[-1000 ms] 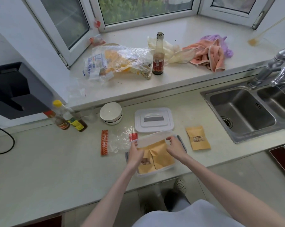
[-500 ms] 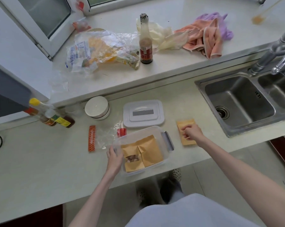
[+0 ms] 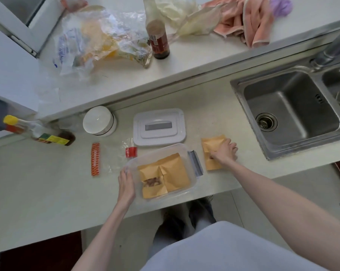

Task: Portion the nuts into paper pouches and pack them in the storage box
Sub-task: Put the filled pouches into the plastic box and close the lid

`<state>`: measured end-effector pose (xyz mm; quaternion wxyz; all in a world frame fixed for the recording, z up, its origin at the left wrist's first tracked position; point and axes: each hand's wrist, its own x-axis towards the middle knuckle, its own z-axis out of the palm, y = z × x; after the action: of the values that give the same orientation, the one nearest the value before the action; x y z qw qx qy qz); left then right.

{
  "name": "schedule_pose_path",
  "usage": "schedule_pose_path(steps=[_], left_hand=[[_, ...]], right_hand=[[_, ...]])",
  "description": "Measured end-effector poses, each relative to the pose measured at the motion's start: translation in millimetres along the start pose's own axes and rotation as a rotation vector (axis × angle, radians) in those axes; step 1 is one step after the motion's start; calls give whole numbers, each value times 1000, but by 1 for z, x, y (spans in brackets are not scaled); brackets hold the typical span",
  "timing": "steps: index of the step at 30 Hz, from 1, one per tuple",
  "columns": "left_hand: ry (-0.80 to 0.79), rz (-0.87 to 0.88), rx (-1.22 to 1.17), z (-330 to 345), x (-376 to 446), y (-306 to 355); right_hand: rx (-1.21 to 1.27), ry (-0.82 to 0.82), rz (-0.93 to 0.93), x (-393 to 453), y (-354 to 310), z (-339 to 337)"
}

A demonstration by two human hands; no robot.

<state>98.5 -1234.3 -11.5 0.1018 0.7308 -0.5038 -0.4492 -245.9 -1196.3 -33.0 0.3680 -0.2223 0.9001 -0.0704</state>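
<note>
A clear plastic box [image 3: 184, 153] sat near the front edge of the counter [image 3: 38, 192], with a grey latch on its right end. Inside lay two brown paper pouches [image 3: 165, 177] side by side, partly overlapping; the left one had a small window through which nuts showed. The left hand [image 3: 126, 187] rested against the box's left wall, fingers lightly curled over the rim. The box's white lid [image 3: 159, 127] lay flat on the counter just behind it.

To the right of the box a third pouch [image 3: 211, 145] lay on the counter, and the right hand [image 3: 224, 153] was on top of it, fingers bent down over the paper and pinching at it.

Left of the box lay an empty clear bag [image 3: 114, 157] with an orange strip. Behind that stood a white round jar [image 3: 98, 121], and farther left two sauce bottles [image 3: 38, 132]. A steel sink [image 3: 290, 114] was set into the counter at the right. On the raised window ledge [image 3: 184, 61] behind stood a dark bottle [image 3: 157, 36], crumpled plastic bags [image 3: 98, 40] and pink cloths [image 3: 249, 22].
</note>
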Motion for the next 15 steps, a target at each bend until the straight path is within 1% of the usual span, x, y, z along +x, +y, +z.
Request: schedule_pose_path(steps=[4, 9, 12, 15], left_hand=[[0, -2, 31, 3, 3, -1], [-19, -16, 39, 5, 0, 0], [-45, -12, 28, 3, -1, 2], [-72, -18, 15, 0, 1, 4]], right_hand=[[-95, 47, -27, 8, 8, 11], [-108, 2, -143, 18, 12, 10], [-3, -13, -124, 22, 16, 5], [216, 82, -92, 17, 14, -11]])
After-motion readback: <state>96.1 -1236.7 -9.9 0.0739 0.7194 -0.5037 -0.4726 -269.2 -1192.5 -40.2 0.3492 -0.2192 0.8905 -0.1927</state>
